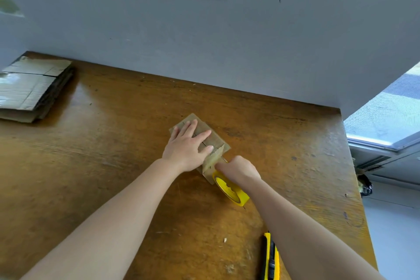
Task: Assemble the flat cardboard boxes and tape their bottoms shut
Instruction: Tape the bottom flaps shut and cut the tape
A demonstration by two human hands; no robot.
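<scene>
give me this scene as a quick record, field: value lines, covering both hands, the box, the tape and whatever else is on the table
surface: wooden table
box: small cardboard box, near the table's middle, flaps folded closed
left hand: flat on top of the box, fingers straight, pressing
right hand: grips the yellow tape roll at the box's near end
flat stock: stack of flat cardboard boxes, far left
cutter: yellow utility knife, near edge, untouched
seam taped: cannot tell

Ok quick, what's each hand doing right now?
Left hand: open, pressing flat on the cardboard box.
Right hand: closed, holding the yellow tape roll against the box's side.
</scene>
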